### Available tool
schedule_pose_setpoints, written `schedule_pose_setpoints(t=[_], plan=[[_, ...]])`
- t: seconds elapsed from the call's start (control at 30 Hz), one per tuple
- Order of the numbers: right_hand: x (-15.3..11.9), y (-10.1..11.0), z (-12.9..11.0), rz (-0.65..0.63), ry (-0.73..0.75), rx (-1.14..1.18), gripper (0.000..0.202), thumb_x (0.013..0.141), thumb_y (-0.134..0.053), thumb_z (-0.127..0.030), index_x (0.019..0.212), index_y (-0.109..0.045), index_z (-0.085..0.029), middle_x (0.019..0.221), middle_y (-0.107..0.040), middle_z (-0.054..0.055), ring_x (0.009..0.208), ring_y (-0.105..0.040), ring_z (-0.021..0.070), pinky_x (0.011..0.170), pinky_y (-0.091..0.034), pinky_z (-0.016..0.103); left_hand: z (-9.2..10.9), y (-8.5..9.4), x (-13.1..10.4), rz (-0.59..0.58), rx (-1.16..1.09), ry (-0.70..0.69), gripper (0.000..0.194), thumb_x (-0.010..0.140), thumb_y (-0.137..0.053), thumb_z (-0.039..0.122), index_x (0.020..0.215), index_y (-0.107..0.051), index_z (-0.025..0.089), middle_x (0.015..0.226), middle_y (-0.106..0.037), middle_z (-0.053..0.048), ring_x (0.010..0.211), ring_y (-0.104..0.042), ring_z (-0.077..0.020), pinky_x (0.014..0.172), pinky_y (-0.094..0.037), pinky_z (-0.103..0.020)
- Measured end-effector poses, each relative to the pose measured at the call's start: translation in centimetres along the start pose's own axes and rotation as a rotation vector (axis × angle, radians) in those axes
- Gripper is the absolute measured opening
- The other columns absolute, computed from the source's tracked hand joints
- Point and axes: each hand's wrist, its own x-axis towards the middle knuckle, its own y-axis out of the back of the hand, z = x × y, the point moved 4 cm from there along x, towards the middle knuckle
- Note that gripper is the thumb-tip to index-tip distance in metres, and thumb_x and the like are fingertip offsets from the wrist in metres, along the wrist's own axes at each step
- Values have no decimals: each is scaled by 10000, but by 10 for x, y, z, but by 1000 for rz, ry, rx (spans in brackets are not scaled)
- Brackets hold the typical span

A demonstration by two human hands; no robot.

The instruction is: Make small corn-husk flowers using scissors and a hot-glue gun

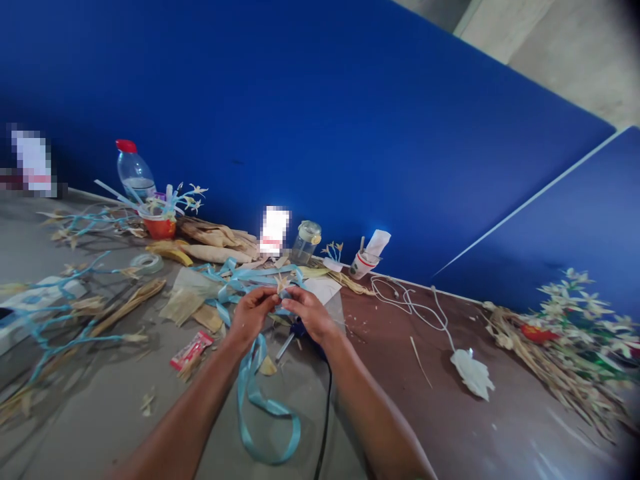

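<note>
My left hand (254,315) and my right hand (307,310) meet at the middle of the table, fingertips pinched close together. Between them is a small pale flower (281,283) with pointed petals, its base hidden by my fingers. A light blue ribbon (244,383) lies beside and below my left hand, looping down toward me. More of the ribbon is heaped behind my hands. Under my right hand sits a dark blue tool (299,328) with a metal tip, mostly covered; a black cable (326,420) runs from that area toward me.
Blue-stemmed flower branches (50,347), a tape roll (147,264) and a red cup (160,225) are at the left. Behind stand a bottle (135,175), a glass jar (306,243) and a white cup (362,264). Dried husks (550,373) and white flowers (585,307) lie right.
</note>
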Motion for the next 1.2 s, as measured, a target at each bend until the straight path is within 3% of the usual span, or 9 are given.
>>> schedule_pose_setpoints(t=[0.13, 0.23, 0.53, 0.73, 0.9, 1.03, 1.2], plan=[[3, 2, 10, 84, -136, 138, 246, 592, -739, -351, 721, -639, -168, 658, -620, -21, 612, -532, 113, 644, -423, 254, -3, 3, 1, 31, 116, -8, 174, 624, -690, 310, 726, -698, 169, 613, -614, 9, 546, -494, -118, 539, -409, -247], [4, 2, 12, 135, -159, 168, 229, 562, -752, -331, 666, -636, -163, 608, -588, -29, 564, -472, 94, 601, -368, 241, -6, 4, 0, 37, 223, -57, 176, 675, -656, 316, 764, -694, 169, 648, -620, 7, 587, -523, -128, 566, -418, -248], [3, -7, 8, 228, -89, 199, 156, 597, -676, -287, 570, -580, -166, 543, -497, -51, 542, -392, 87, 560, -310, 234, 3, 3, -6, 72, 622, -450, 168, 818, -535, 258, 821, -687, 187, 786, -684, -39, 758, -620, -181, 720, -466, -305], [0, -10, 9, 302, -53, 98, 106, 626, -635, -260, 605, -606, -160, 531, -473, -62, 531, -381, 81, 557, -316, 227, 9, 1, -13, 73, 1039, -663, 212, 881, -465, 207, 891, -677, 204, 813, -707, -52, 790, -627, -198, 840, -395, -363], [-3, -17, 9, 429, -47, 123, 186, 633, -673, -331, 600, -606, -161, 559, -506, -57, 544, -389, 85, 562, -334, 228, 16, -4, -21, 74, 1231, -778, 217, 894, -436, 201, 897, -653, 199, 769, -674, -55, 771, -617, -194, 944, -328, -389], [-5, -21, 10, 506, -61, 192, 219, 637, -682, -361, 598, -590, -166, 546, -485, -63, 543, -377, 87, 559, -337, 230, 18, -6, -24, 82, 1202, -784, 221, 896, -427, 191, 881, -648, 201, 755, -670, -48, 770, -613, -193, 977, -304, -409], [-4, -16, 11, 465, -1, 248, 214, 647, -677, -367, 623, -591, -172, 571, -500, -57, 553, -405, 87, 584, -358, 231, 16, -5, -17, 33, 842, -636, 196, 869, -483, 225, 871, -678, 209, 822, -702, -54, 813, -616, -195, 897, -387, -379]])
